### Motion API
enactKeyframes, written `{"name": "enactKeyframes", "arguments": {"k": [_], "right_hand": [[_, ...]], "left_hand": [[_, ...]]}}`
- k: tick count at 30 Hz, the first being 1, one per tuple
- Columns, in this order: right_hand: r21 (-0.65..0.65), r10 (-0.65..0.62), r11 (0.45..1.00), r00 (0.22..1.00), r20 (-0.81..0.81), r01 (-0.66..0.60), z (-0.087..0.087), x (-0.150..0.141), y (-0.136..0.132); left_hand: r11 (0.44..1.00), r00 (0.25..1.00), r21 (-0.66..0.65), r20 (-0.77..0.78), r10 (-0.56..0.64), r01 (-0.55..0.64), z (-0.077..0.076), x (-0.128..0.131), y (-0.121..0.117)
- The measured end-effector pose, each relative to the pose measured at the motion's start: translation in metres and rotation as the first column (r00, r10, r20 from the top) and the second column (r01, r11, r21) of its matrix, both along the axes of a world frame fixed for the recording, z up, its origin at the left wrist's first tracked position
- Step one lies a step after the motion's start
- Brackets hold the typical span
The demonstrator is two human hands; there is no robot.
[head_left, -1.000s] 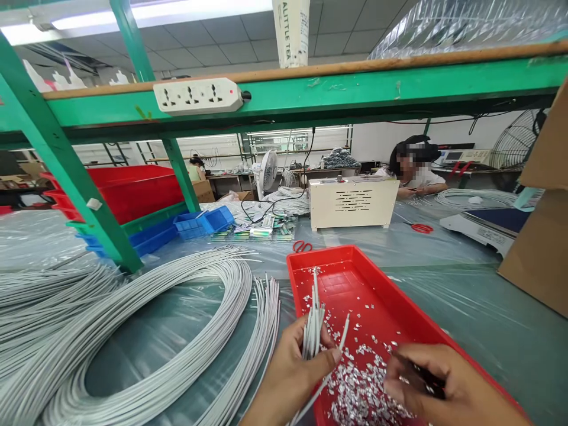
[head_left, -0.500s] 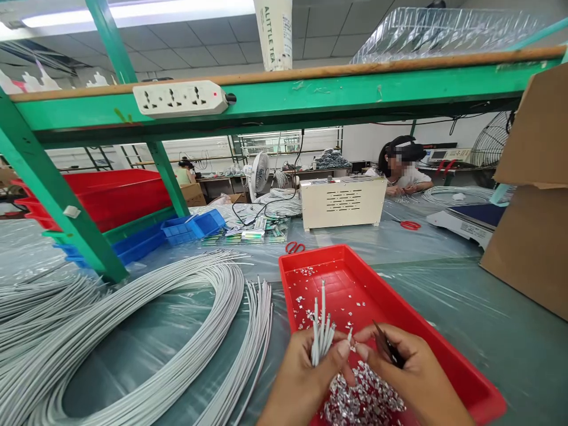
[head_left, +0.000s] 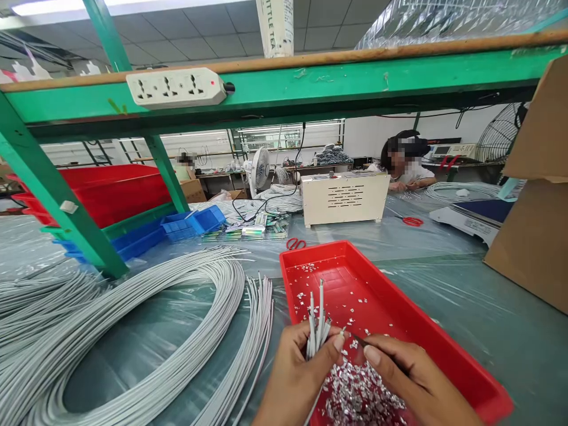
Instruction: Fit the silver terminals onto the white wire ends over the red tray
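Observation:
My left hand [head_left: 298, 373] is closed around a small bunch of white cables [head_left: 316, 325], their cut ends pointing up. One cable end sticks out between its thumb and forefinger. Dark pointed tweezers [head_left: 359, 340] are pinched in my right hand [head_left: 410, 370], the tip close to that cable end; whether they touch I cannot tell. Both hands are over a red tray [head_left: 399, 296]. Silvery foil scraps [head_left: 364, 390] are heaped below them in the tray, with smaller bits scattered toward its far end.
Coiled white cables [head_left: 177, 278] cover the left of the table, a smaller bundle [head_left: 248, 349] beside the tray. Behind stand a beige machine [head_left: 344, 200], red scissors [head_left: 296, 243] and blue bins [head_left: 195, 222]. Cardboard [head_left: 532, 236] rises at right. A person [head_left: 403, 163] sits across.
My right hand has drawn slightly away from my left fingertips, and the tweezers have swung down so their tip points at the cable end. My left hand still holds the cables.

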State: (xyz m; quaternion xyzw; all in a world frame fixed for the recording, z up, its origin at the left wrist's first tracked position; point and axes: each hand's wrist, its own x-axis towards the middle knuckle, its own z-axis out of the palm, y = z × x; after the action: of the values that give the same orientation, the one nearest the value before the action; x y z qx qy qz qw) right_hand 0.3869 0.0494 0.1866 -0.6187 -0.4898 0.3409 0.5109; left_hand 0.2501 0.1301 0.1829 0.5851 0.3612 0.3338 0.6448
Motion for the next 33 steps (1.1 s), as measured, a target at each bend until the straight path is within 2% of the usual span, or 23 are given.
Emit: {"name": "enactKeyframes", "arguments": {"k": [4,9,18,22,26,33], "right_hand": [[0.045,0.058,0.997,0.998,0.001,-0.058,0.0,0.003,0.001],[0.023,0.056,0.998,0.998,0.002,-0.056,0.001,0.002,0.0],[0.025,0.099,0.995,0.994,-0.044,-0.098,0.004,0.004,-0.001],[-0.003,0.128,0.992,0.99,0.058,-0.128,0.005,0.007,-0.001],[-0.037,0.129,0.991,0.976,0.175,-0.125,0.006,0.01,-0.002],[-0.042,0.117,0.993,0.979,0.169,-0.112,0.004,0.012,-0.003]], "left_hand": [[1.0,1.0,0.019,-0.022,0.008,-0.008,-0.005,0.001,-0.001],[1.0,0.999,0.015,-0.034,0.006,-0.006,-0.005,0.002,-0.002],[0.995,0.993,-0.002,-0.048,-0.103,0.103,-0.003,-0.001,0.0],[0.998,0.997,-0.006,-0.032,-0.07,0.069,0.001,-0.001,-0.002],[0.995,0.995,-0.011,-0.012,-0.097,0.097,0.007,0.001,-0.005],[0.99,0.989,0.009,-0.029,-0.144,0.144,0.004,0.001,-0.003]]}}
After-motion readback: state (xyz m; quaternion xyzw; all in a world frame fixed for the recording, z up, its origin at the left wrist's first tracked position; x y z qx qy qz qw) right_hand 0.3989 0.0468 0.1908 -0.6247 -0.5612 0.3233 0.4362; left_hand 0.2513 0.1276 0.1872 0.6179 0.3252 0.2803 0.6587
